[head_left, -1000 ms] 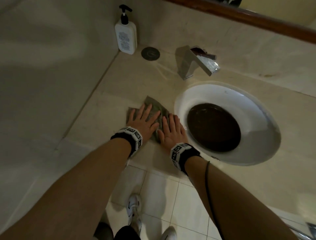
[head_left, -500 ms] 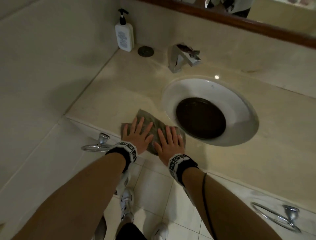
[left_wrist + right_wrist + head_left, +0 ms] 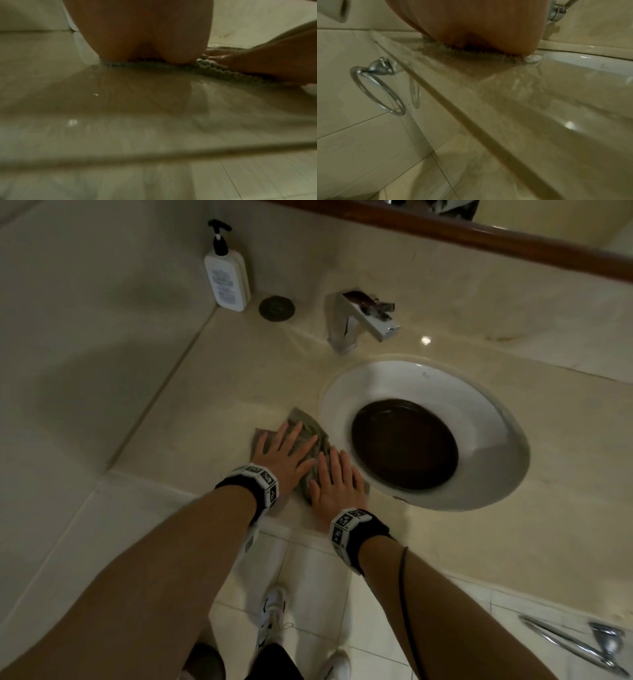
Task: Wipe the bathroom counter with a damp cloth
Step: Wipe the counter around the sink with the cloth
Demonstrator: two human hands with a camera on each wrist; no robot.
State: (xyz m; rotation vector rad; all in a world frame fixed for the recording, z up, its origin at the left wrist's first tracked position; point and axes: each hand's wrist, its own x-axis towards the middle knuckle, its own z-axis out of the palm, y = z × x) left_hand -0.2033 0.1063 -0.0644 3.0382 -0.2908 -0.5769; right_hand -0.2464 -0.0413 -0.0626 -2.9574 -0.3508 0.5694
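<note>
- I have both hands flat on the damp cloth (image 3: 310, 436): the left hand (image 3: 281, 455) lies on its left part and the right hand (image 3: 334, 482) on its near right part, fingers straight and spread, pressing down and gripping nothing.
- The cloth lies bunched on the bench (image 3: 212, 402), near the front edge and just beside the rim of the sink (image 3: 493, 419).
- Because neither hand pinches the cloth, I judge that a hard push could let it slide out from under my palms or roll up further, so less of it wipes.
- The right hand is close to the sink rim; a stroke to the right could drop the cloth's edge into the basin.
- A pull toward me could carry the cloth over the front edge, above the towel ring (image 3: 377, 90).
- The bench looks wet and glossy in the wrist views, so my palms could skid.
- The soap dispenser (image 3: 226, 277) and faucet (image 3: 359, 318) stand at the back, well apart; a long forward stroke could knock the dispenser.
</note>
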